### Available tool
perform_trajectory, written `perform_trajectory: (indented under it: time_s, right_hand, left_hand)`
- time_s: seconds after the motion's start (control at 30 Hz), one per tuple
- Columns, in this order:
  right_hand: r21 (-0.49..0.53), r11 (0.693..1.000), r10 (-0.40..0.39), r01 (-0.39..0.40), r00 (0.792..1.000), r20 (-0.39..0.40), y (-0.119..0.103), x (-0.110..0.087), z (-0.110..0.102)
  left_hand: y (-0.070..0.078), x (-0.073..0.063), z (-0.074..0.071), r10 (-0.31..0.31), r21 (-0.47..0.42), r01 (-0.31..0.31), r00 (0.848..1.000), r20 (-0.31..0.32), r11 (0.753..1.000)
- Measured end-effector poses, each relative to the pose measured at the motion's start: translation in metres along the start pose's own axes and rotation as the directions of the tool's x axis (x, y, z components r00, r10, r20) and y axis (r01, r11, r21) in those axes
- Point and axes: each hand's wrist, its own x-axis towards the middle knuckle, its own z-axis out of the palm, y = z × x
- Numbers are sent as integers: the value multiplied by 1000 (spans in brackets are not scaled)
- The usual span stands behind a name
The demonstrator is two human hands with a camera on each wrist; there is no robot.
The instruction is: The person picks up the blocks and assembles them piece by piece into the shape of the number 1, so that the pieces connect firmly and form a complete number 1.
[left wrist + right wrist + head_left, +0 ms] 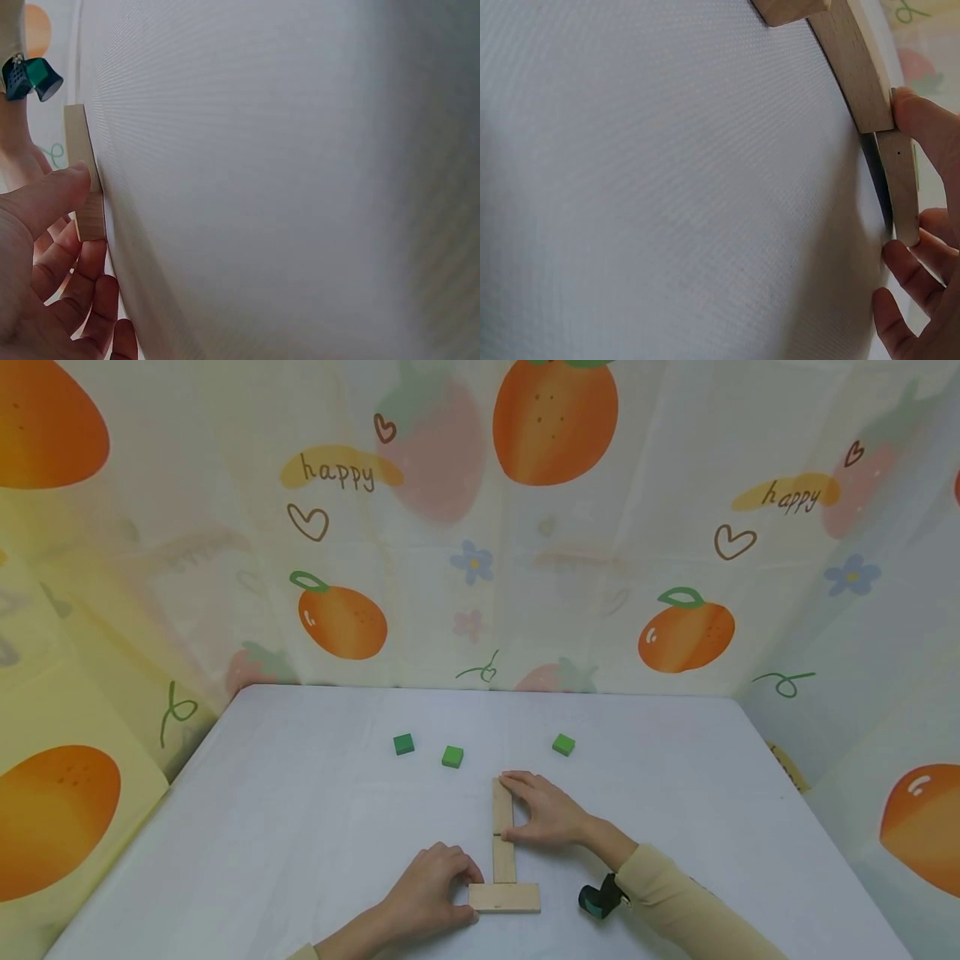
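Three plain wooden blocks form an upside-down T in the head view. The near block (510, 898) lies crosswise, and my left hand (426, 891) grips its left end between thumb and fingers. From its far side a middle block (504, 862) runs away from me. Beyond that comes the far block (502, 807), end to end with it. My right hand (551, 814) pinches this far block lengthwise, thumb near the joint and fingertips at its far end. In the right wrist view, a dark gap shows under the far block (898, 184).
Three small green blocks lie farther back on the white table (285, 827): a dark green one (403, 744), a lighter one (452, 757) and another (563, 744) to the right. A black wrist camera (600, 897) sits at my right sleeve. Fruit-print cloth (420, 610) hangs behind the table.
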Motion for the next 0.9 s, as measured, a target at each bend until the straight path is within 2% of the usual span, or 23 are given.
perform_trajectory:
  time_s: [0.9]
  right_hand:
    - [-44, 999, -31, 31, 1000, -3, -4, -1, -2]
  left_hand:
    - [-2, -2, 2, 27, 6, -27, 999, -28, 1000]
